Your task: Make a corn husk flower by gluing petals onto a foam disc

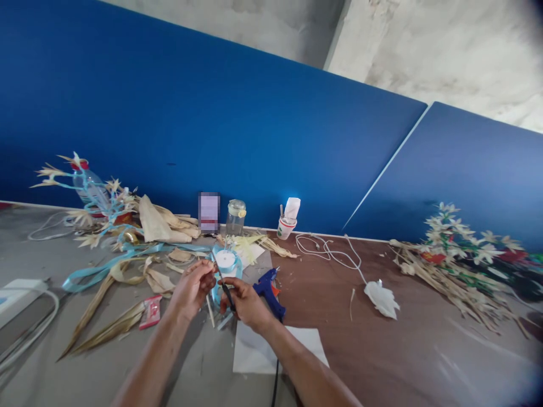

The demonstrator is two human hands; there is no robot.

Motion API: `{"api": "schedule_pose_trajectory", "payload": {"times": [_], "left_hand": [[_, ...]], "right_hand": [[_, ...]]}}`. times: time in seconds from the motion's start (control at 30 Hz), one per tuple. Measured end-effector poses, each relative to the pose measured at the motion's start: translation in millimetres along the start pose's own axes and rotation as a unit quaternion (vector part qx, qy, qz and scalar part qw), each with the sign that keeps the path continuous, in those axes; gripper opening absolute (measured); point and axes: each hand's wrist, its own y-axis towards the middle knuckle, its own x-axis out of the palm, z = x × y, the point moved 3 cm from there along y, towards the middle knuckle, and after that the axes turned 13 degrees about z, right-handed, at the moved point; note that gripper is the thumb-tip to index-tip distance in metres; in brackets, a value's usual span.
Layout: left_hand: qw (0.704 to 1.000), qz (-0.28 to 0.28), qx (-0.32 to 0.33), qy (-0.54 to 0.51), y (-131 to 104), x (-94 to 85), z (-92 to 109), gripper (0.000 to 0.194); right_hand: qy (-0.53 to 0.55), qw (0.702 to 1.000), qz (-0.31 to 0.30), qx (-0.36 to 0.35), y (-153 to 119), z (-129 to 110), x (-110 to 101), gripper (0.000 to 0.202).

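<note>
Two bare hands, close together over the table. Right hand (244, 302): curled round the handles of dark-handled scissors (228, 294), blades pointing up toward the left hand (195, 285), whose fingertips pinch a small piece (214, 266), too small to identify. Scissors: probably light, rigid, best held by the loops. Piece: probably light and easily crushed, best taken by its edge. Just beyond: ribbon spool (224, 260); to the right, blue glue gun (270, 294). Outward: red packet (150, 312), printed, unreadable; paper cup (287, 228), green mark, no legible brand; upright panel (209, 212), pixelated.
</note>
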Motion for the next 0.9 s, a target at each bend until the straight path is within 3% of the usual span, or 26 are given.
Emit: {"api": "schedule_pose_trajectory", "payload": {"times": [0.27, 0.7, 0.9], "left_hand": [[1.000, -0.010, -0.004, 0.012, -1, 0.4, 0, 0.018], [1.000, 0.005, -0.022, 0.008, -3, 1.0, 2, 0.016], [0.999, 0.004, -0.026, 0.023, -4, 0.5, 1, 0.016]], "right_hand": [[0.043, 0.997, -0.043, 0.041, -10, -13, 4, 0.055], [0.062, 0.997, -0.013, 0.048, -7, -2, 8, 0.048], [0.075, 0.995, -0.016, 0.071, -9, -6, 7, 0.054]]}}
